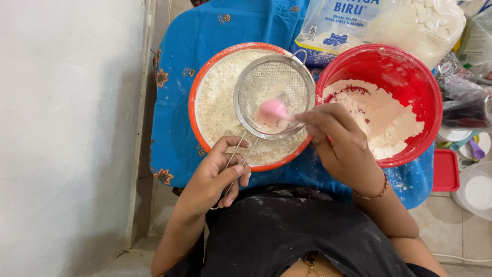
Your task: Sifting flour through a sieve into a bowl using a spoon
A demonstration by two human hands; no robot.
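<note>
- Head view: we see a metal sieve (274, 97) over the orange bowl (205, 82) of sifted flour.
- Our left hand (215, 177) grips the sieve's wire handle.
- Our right hand (338, 138) pinches a pink spatula (272, 109) inside the sieve.
- A red bowl (405, 72) of flour sits just right, on blue cloth (205, 25).

Bright, even daylight with soft shadows; the pink spoon (273, 109) by the right hand (338, 141) is motion-blurred.
</note>
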